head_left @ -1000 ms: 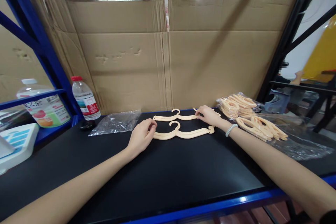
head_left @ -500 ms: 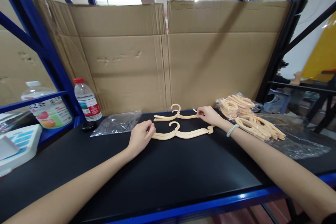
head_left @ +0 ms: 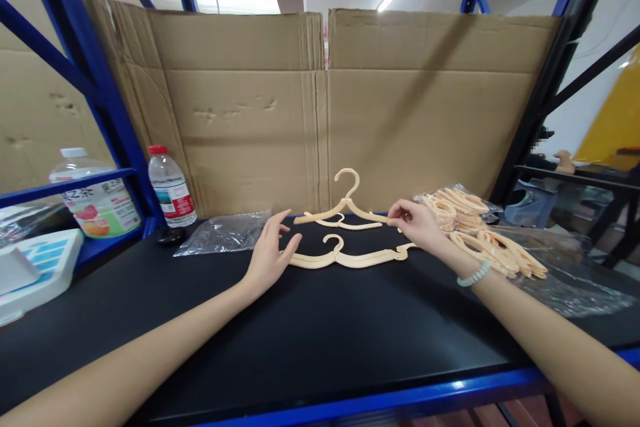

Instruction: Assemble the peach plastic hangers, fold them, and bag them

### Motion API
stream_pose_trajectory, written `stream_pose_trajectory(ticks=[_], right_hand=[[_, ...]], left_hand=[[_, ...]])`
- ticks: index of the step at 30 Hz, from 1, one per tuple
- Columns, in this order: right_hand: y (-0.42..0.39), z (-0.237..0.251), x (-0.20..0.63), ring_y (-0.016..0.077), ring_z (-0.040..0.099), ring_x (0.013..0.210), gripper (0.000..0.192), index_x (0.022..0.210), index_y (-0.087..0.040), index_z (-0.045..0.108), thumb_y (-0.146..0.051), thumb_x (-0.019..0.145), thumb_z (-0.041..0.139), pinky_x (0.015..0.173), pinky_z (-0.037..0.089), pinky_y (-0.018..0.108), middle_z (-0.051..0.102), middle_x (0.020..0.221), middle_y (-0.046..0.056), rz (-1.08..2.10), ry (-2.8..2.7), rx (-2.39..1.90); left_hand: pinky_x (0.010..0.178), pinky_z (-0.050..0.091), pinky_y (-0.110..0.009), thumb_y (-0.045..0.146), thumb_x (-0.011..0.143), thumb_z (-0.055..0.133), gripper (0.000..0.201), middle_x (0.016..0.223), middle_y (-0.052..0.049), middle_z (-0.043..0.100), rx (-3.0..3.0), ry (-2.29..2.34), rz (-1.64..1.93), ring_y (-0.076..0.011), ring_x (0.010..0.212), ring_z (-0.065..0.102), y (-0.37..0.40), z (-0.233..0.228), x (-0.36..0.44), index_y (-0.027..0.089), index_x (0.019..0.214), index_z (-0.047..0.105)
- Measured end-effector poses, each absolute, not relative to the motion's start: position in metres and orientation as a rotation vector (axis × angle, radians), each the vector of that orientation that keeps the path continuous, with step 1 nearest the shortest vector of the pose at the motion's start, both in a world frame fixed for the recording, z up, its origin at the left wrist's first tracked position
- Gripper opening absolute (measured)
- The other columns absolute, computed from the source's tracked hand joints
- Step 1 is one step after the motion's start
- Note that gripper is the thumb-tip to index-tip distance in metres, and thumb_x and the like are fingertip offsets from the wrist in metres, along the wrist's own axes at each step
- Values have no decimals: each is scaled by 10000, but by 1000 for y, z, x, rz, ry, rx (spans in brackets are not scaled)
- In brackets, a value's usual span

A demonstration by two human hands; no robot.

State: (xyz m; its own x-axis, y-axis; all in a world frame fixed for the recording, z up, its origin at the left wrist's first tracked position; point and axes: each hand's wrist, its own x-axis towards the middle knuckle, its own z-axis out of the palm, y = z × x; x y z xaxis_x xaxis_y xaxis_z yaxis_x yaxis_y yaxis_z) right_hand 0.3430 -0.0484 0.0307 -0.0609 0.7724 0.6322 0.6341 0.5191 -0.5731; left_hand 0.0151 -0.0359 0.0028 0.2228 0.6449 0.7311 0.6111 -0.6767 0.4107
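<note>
A cream-coloured clothes hanger [head_left: 347, 201] is tilted up at the back of the black table, hook upward, its right end pinched in the fingers of my right hand [head_left: 417, 223]. Behind and below it lies a second hanger [head_left: 360, 226], partly covered. Closer to me a folding-looking hanger [head_left: 363, 259] lies flat, its hook pointing away and a hooked piece at its right end. My left hand [head_left: 270, 252] is open, fingers spread, beside the left ends of the raised and front hangers. Whether it touches the front one is unclear.
At right, several bundled hangers [head_left: 457, 207] lie in clear plastic, with more loose ones [head_left: 495, 250] on a plastic bag [head_left: 575, 280]. On the left are an empty clear bag [head_left: 223, 232], a water bottle [head_left: 171, 190] and a larger bottle [head_left: 100, 207]. Cardboard [head_left: 240, 113] walls the back.
My right hand has lifted one hanger from the back pair, tilting its hook up. My left hand's fingers have spread from a closed pose. The view has shifted slightly.
</note>
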Motion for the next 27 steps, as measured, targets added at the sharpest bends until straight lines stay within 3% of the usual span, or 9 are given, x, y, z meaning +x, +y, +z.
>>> stream_pose_trajectory(ticks=[6, 11, 17, 20, 24, 27], right_hand=[[-60, 23, 327, 115, 482, 551, 27, 694, -194, 581, -180, 716, 579, 547, 375, 250, 591, 626, -22, 146, -1798, -1157], [-59, 25, 330, 118, 526, 567, 29, 708, -190, 596, -206, 703, 620, 546, 395, 248, 622, 653, -12, 206, -1758, -1162], [-47, 30, 363, 177, 655, 716, 254, 909, -159, 638, -348, 741, 625, 654, 484, 284, 706, 751, 52, 481, -1799, -1204], [-39, 31, 392, 181, 671, 781, 246, 956, -142, 641, -314, 817, 532, 694, 507, 282, 722, 863, 87, 296, -1738, -1397], [-31, 24, 418, 191, 668, 737, 165, 872, -140, 687, -195, 792, 554, 675, 500, 278, 724, 808, 80, -121, -1885, -1779], [-26, 16, 418, 212, 663, 729, 183, 896, -136, 704, -190, 797, 560, 682, 495, 298, 724, 807, 89, -199, -1971, -1831]], left_hand=[[697, 457, -299, 279, 923, 430, 218, 794, -18, 628, 2527, 1212, 1266, -170, 724, 534, -34, 3, 13, 210, 1058, 587], [688, 442, -295, 259, 932, 431, 200, 761, -20, 607, 2691, 1102, 1217, -185, 759, 512, -37, 6, 15, 210, 995, 615], [670, 437, -289, 223, 911, 457, 166, 771, -30, 614, 2757, 1039, 1144, -180, 744, 510, -36, 4, 18, 183, 868, 613], [676, 441, -297, 196, 905, 440, 169, 765, -29, 612, 2753, 1054, 1141, -183, 748, 513, -35, 2, 18, 186, 851, 601], [675, 444, -303, 188, 895, 439, 159, 741, -23, 589, 2724, 1114, 1160, -184, 740, 516, -34, 2, 17, 190, 827, 583], [672, 443, -305, 187, 889, 447, 144, 743, -22, 584, 2693, 1158, 1170, -184, 737, 518, -33, 1, 17, 188, 842, 583]])
